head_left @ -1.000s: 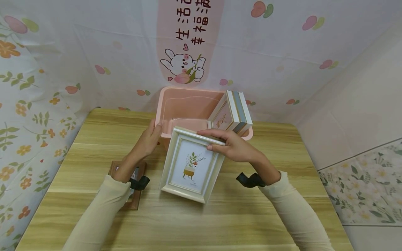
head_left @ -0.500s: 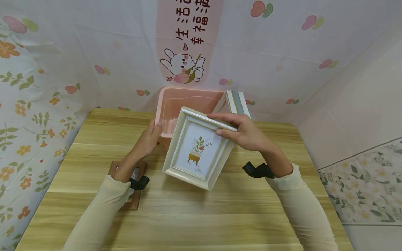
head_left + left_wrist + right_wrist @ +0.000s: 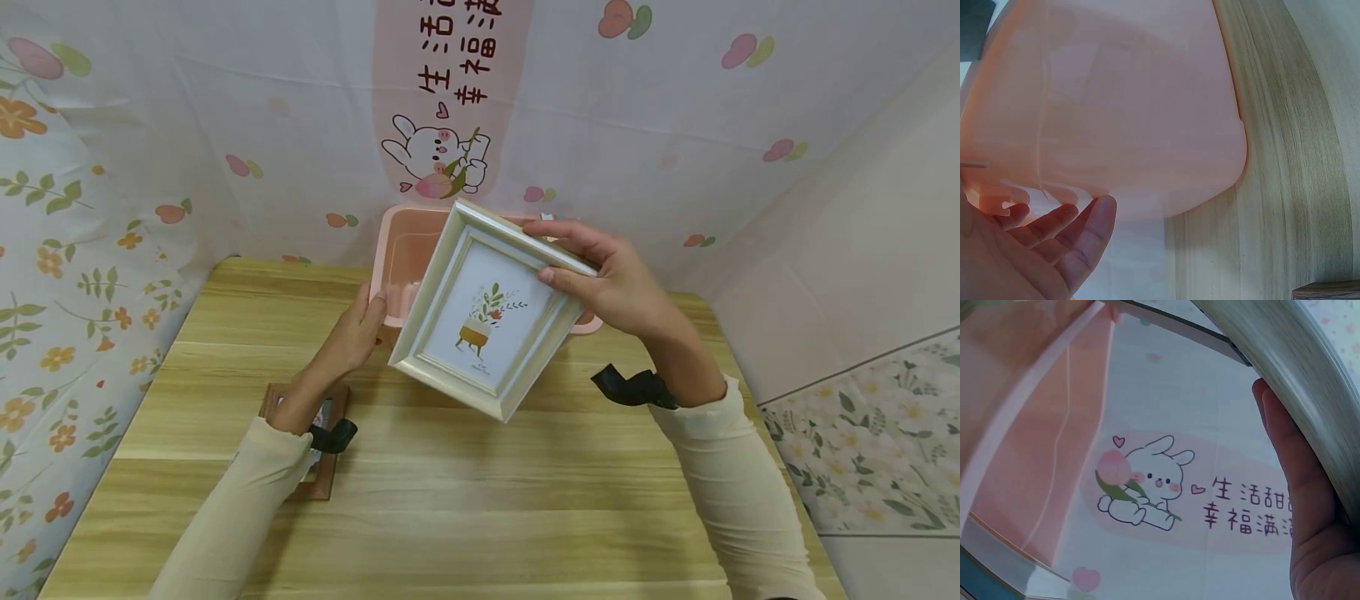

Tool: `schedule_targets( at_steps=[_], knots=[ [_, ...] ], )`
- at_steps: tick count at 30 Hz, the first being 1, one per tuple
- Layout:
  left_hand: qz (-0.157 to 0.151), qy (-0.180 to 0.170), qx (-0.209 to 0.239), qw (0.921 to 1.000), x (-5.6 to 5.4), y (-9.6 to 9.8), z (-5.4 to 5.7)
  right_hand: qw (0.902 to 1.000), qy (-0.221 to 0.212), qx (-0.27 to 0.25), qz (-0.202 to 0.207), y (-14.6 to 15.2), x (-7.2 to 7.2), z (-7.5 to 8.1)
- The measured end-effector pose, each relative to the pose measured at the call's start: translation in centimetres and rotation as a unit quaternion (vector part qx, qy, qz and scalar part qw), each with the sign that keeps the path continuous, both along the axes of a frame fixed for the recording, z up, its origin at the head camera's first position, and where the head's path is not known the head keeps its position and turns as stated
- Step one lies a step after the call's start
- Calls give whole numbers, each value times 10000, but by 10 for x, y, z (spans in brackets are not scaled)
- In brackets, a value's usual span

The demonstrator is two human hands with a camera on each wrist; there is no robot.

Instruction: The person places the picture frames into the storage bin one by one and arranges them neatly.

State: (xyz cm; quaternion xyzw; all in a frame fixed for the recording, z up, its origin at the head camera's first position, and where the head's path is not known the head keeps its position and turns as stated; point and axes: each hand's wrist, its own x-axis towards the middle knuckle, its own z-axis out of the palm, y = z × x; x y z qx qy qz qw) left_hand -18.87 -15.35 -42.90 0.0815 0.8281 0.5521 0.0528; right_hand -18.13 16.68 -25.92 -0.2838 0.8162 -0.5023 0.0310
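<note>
A cream picture frame [image 3: 480,321], with a potted-plant print in it, is held tilted in the air in front of the pink plastic bin [image 3: 381,267]. My right hand [image 3: 611,279] pinches its top edge, thumb on the front and fingers behind. In the right wrist view, that hand [image 3: 1310,506] lies along the frame's pale side [image 3: 1304,381]. My left hand [image 3: 348,337] grips the bin's left rim. Seen from the left wrist, the fingers [image 3: 1094,240] of that hand are against the bin's outer wall [image 3: 1147,112].
A brown picture frame [image 3: 327,458] lies on the wooden table [image 3: 480,517], partly under the left forearm. More frames [image 3: 997,569] stand in the bin, mostly hidden in the head view by the cream one. A printed cloth wall [image 3: 300,125] rises right behind the bin.
My right hand has lifted the cream frame up and slightly right, tilting it further, so it covers most of the bin. The left hand has stayed on the rim.
</note>
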Motion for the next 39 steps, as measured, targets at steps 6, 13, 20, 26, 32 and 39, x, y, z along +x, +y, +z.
schedule_targets(
  at_steps=[6, 13, 20, 26, 32, 39],
  knots=[
    [51, 73, -105, 9999, -1, 1, 0, 9987, 33, -494, -67, 2, -3, 10],
    [91, 132, -213, 9996, -1, 1, 0, 9949, -156, -929, -350, 0, -6, 15],
    [75, 24, -57, 10000, -2, 0, -1, 9842, -592, -1593, -490, -3, -9, 18],
    [64, -36, 11, 10000, -2, 0, -2, 9773, -643, -1894, -699, -7, -11, 20],
    [79, -78, 60, 9999, -3, 0, -3, 9732, -563, -1929, -1117, -13, -14, 20],
    [69, -32, 8, 10000, -2, 1, -2, 9738, -137, -1627, -1586, -17, -19, 16]
  ],
)
